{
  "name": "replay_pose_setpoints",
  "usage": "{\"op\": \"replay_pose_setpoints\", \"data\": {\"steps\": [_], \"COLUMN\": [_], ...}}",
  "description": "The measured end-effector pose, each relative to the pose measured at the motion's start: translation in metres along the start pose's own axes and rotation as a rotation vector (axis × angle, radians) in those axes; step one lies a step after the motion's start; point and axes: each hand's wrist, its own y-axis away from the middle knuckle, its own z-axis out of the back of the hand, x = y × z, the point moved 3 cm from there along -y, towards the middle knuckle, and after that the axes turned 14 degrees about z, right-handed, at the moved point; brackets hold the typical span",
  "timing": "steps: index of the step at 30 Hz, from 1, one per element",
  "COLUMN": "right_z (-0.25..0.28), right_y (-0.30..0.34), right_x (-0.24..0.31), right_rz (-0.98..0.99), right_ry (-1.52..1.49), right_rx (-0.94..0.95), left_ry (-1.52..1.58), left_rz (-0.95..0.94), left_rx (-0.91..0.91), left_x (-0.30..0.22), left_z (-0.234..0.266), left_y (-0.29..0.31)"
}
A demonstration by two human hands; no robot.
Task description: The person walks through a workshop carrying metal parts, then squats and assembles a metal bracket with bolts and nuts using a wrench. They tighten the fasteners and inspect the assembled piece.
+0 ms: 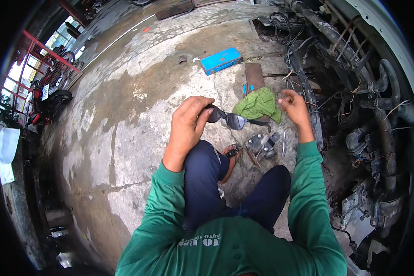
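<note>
My left hand point(188, 122) is raised over my knee and grips a dark bent metal bracket point(232, 119) by its left end; the part sticks out to the right. My right hand point(293, 106) is held up near the vehicle's wiring point(308, 87), fingers pinched together at the tips; whether something small sits between them I cannot tell. Between the hands, on the concrete floor, lies a crumpled green rag point(258, 103). Below it lie grey metal parts point(262, 145) and a wrench point(284, 143).
A blue tool case point(221, 60) lies on the wet concrete farther off, with a rusty flat plate point(254, 76) beside it. The open engine bay point(354, 106) with hoses and cables fills the right side. Motorcycles point(48, 99) stand by a red fence at left.
</note>
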Motion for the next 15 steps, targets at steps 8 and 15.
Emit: {"op": "replay_pose_setpoints", "data": {"steps": [8,15], "right_z": [-0.082,-0.05], "right_y": [-0.039,-0.056], "right_x": [-0.212,-0.265], "right_rz": [-0.43,-0.458], "right_ry": [0.398,0.638], "right_rx": [-0.056,-0.282], "left_ry": [-0.061,0.064], "left_rz": [0.066,0.146], "left_rx": [0.005,-0.024], "left_x": [0.037,0.031], "left_z": [-0.015,-0.018], "left_y": [-0.014,-0.023]}}
